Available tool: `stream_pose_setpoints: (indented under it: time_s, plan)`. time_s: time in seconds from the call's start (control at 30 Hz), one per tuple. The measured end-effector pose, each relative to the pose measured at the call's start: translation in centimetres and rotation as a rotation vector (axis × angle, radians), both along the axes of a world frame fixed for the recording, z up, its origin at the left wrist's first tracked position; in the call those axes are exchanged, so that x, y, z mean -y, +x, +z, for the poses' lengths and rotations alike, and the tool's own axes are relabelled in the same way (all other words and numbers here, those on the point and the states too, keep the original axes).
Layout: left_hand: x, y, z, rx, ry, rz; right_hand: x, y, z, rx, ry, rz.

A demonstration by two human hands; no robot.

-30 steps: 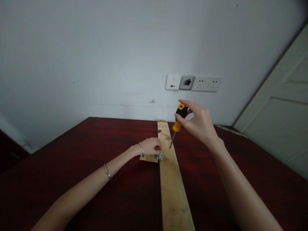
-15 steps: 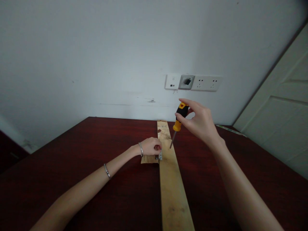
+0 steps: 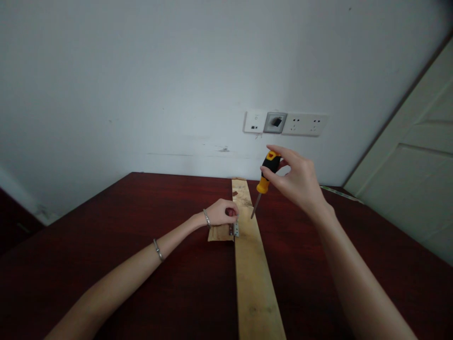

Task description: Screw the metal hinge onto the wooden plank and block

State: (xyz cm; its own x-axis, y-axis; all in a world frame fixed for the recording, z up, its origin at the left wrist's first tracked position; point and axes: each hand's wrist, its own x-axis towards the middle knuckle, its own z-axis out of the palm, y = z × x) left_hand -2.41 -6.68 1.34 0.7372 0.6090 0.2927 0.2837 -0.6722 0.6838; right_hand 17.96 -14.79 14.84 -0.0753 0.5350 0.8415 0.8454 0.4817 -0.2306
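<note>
Head view: screwdriver [image 3: 266,175] gripped in right hand [image 3: 295,182] above plank [image 3: 253,264].

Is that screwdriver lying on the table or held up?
Held up, tilted: the right hand pinches the screwdriver by its handle, tip pointing down at the wooden plank. Whether the tip touches it: cannot tell.

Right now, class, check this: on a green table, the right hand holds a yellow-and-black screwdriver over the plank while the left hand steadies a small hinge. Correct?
No. The head view shows the table is dark red-brown, not green. The right hand does hold the screwdriver over the plank, and the left hand steadies the hinge.
</note>
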Motion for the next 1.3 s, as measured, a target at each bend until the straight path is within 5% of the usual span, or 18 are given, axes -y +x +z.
stream_pose_setpoints:
  time_s: [0.23, 0.47, 0.63, 0.9, 1.1, 1.3]
  plan:
    - [-0.5, -0.5, 1.3, 0.224, -0.238, 0.051, 0.1, 0.1, 0.0, 0.000, 0.018, 0.020]
    - [-1.3, -2.6, 4.0, 0.215, -0.165, 0.153, 0.5, 0.1, 0.5, -0.008, 0.016, 0.002]
    - [-2.7, -5.5, 4.1, 0.173, -0.113, 0.249, 0.6, 0.2, 0.6, -0.002, 0.034, -0.003]
    - [-4.9, -18.3, 2.6, -0.306, 0.140, 0.511, 0.6, 0.4, 0.6, -0.001, 0.029, -0.025]
    - [-3.1, -28.8, 2.4, -0.498, 0.183, 0.687, 0.5, 0.1, 0.5, 0.000, 0.031, -0.014]
    - [-0.9, -34.5, 1.4, -0.628, 0.167, 0.742, 0.1, 0.2, 0.1, 0.011, 0.036, 0.003]
